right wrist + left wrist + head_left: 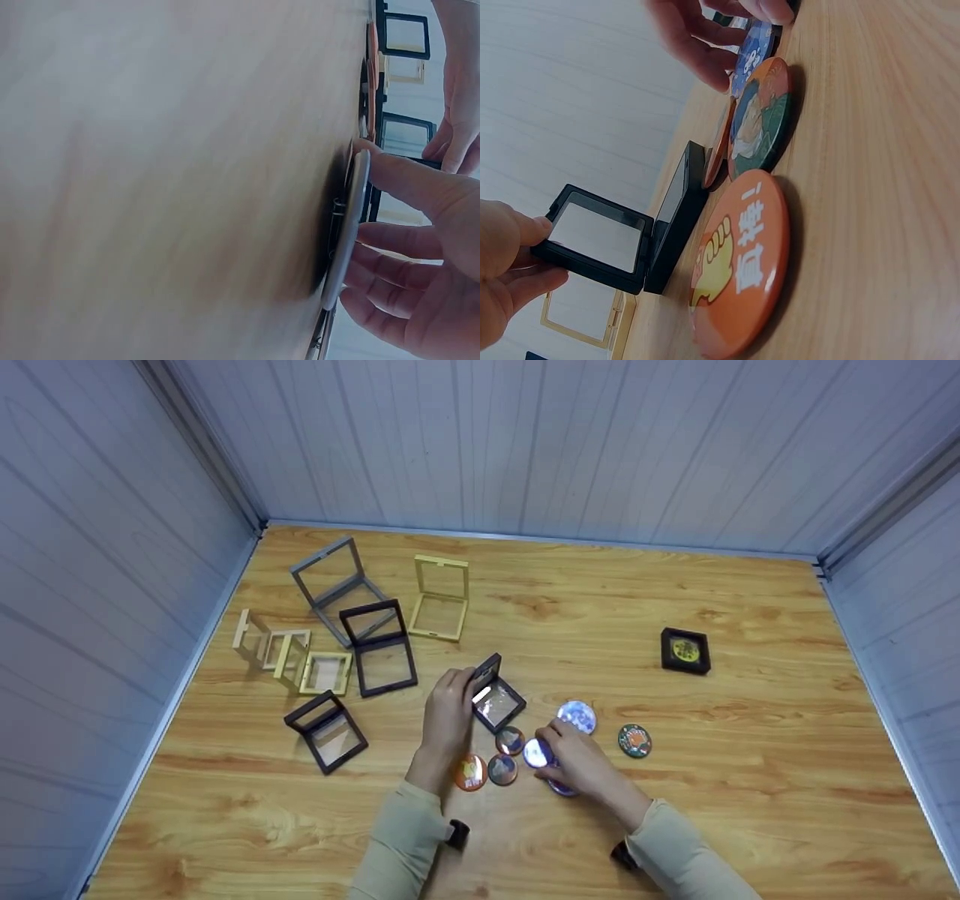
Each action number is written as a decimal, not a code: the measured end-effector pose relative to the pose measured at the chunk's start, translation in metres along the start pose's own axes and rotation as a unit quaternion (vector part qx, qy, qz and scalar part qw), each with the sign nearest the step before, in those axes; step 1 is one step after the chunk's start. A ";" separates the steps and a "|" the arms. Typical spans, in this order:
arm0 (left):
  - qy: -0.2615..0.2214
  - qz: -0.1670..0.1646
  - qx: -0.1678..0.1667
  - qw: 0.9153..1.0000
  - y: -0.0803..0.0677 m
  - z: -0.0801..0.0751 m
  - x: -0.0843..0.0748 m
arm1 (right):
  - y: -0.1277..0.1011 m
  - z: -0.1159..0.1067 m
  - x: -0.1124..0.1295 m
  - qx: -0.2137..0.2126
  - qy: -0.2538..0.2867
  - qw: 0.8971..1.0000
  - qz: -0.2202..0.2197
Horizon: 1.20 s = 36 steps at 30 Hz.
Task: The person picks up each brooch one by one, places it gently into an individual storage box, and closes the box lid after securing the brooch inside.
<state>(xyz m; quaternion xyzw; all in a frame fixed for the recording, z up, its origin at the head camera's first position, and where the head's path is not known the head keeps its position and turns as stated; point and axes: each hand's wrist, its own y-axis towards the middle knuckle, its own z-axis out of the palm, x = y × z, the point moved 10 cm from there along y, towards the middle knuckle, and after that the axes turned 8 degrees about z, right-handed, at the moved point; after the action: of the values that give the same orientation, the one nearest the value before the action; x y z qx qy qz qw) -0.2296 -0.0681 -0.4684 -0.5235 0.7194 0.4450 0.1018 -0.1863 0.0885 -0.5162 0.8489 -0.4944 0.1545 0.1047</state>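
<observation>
My left hand (446,714) pinches the raised lid of a small black display frame (594,232), whose base with a clear window rests on the table. My right hand (583,761) has thumb and fingers about the edges of a shiny blue button badge (537,753); glare hides much of its print. Close by lie an orange badge with a yellow fist (739,270) and two badges with painted pictures, one of them green and orange (761,120). Partly beneath my right hand is another badge (561,787). Just beyond my fingers sits a larger bluish badge (577,715).
Several open frames stand on the left: a grey one (337,585), a black one (385,660), a yellow one (439,615) and a lower black one (330,739). At right are a green-rimmed badge (634,741) and a closed black frame (685,651) holding a yellow disc.
</observation>
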 end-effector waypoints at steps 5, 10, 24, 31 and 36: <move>0.011 0.017 -0.011 1.000 0.000 -0.002 -0.002 | 0.001 0.001 0.002 -0.004 -0.012 1.000 -0.006; 0.012 0.020 -0.015 1.000 0.000 -0.002 -0.003 | 0.002 0.001 0.004 -0.007 -0.009 1.000 -0.012; 0.005 0.006 -0.005 1.000 0.000 -0.002 -0.002 | 0.003 0.000 0.002 0.033 0.025 0.999 -0.001; 0.001 0.004 -0.004 1.000 0.000 -0.001 0.000 | 0.010 -0.010 0.004 0.025 0.028 0.999 0.001; 0.007 0.012 -0.006 1.000 0.000 -0.001 -0.001 | 0.017 -0.013 0.007 0.010 0.028 0.999 -0.014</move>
<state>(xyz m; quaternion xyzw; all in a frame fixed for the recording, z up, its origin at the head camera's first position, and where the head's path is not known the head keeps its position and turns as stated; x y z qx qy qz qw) -0.2291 -0.0684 -0.4673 -0.5188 0.7237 0.4464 0.0885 -0.1996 0.0793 -0.5008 0.8523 -0.4774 0.1821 0.1119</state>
